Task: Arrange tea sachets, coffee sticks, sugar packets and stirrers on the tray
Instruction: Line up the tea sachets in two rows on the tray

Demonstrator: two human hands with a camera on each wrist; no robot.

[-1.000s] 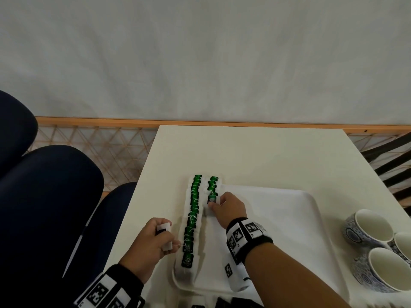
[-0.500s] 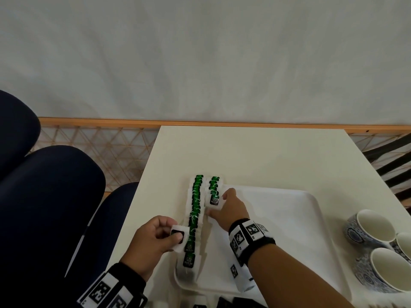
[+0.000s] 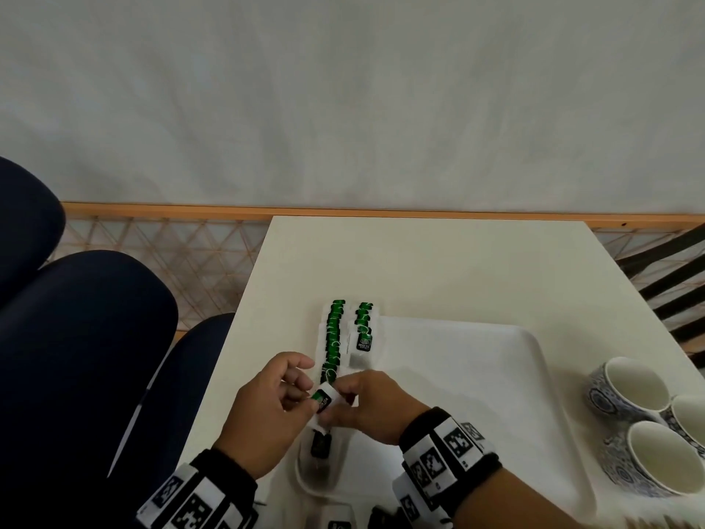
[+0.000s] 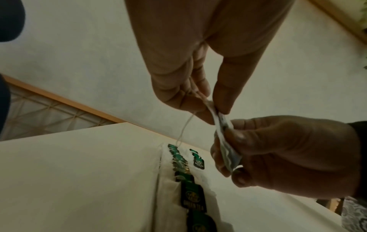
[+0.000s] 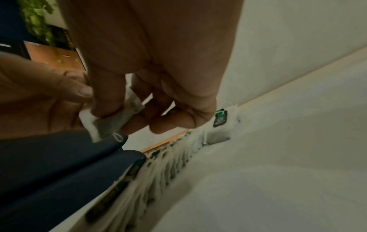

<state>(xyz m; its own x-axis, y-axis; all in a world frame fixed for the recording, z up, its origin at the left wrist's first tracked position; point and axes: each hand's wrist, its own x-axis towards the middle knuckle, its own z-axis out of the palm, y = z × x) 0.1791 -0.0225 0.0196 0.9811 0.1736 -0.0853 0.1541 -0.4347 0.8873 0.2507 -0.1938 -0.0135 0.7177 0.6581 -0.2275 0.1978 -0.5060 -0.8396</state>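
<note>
Head view: tea sachet [image 3: 322,399] pinched between left hand [image 3: 267,414] and right hand [image 3: 375,408] above the tray's [image 3: 526,360] left edge, second row's last bag [image 3: 362,347] ahead, rows running away. Left wrist view: left fingertips [image 4: 200,113] clamped on the sachet's top. Right wrist view: right fingers [image 5: 107,103] closed round the sachet, nearer that row.

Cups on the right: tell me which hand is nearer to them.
Right. The right hand is over the tray, on the cups' side, pinching a tea bag. The left hand pinches the same bag from the far side, over the tray's left edge.
</note>
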